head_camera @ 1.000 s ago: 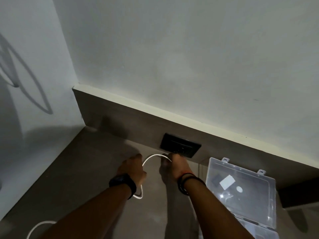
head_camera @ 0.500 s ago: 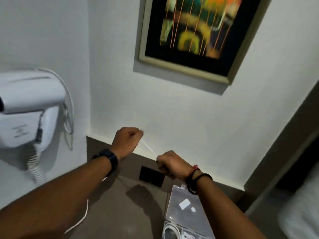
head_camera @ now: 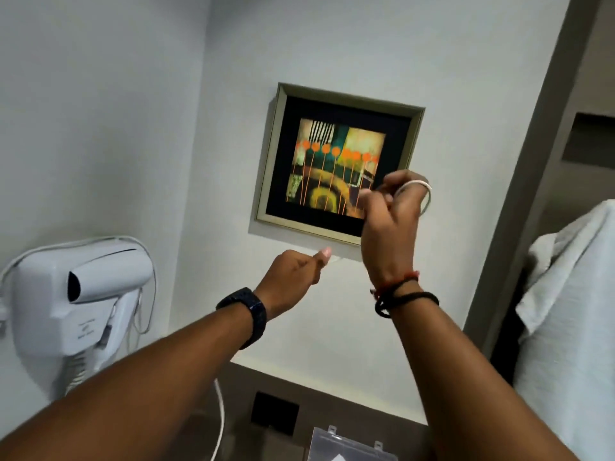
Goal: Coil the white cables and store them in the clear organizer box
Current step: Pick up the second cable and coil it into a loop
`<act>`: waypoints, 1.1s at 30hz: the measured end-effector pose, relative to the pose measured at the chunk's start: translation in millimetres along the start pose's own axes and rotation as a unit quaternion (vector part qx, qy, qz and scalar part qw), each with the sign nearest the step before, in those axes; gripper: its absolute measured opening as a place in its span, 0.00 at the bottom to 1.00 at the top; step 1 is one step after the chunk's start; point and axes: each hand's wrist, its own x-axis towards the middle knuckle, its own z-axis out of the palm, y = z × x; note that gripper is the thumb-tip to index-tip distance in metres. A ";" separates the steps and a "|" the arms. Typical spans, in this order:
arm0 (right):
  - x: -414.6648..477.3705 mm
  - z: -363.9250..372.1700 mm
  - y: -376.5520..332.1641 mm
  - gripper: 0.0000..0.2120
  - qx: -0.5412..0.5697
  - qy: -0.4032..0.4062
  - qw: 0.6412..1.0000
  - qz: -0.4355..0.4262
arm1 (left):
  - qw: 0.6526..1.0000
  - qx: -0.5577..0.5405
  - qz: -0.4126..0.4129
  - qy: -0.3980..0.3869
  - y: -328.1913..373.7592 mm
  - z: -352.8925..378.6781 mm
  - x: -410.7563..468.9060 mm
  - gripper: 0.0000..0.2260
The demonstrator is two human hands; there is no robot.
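Two pale, plain walls (head_camera: 109, 111) meet in a corner. A framed abstract painting (head_camera: 337, 161) with orange dots and stems hangs on the right-hand one. A white wall-mounted hair dryer (head_camera: 76, 294) sits at lower left. Below, a dark socket plate (head_camera: 274, 418) is set above the grey-brown bench (head_camera: 366, 424). A grey door frame (head_camera: 532, 161) and a white towel (head_camera: 572, 311) stand at right.

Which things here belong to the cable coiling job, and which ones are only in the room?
Job: white cable looped at the right hand and running to the left hand; clear organizer box at the bottom edge.

Not the job: framed picture, hair dryer, dark wall socket, white towel.
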 end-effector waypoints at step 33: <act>-16.9 -20.7 -32.3 0.19 0.206 -0.441 0.829 0.276 | 0.998 -0.039 0.010 0.048 28.5 -7.0 21.6 0.22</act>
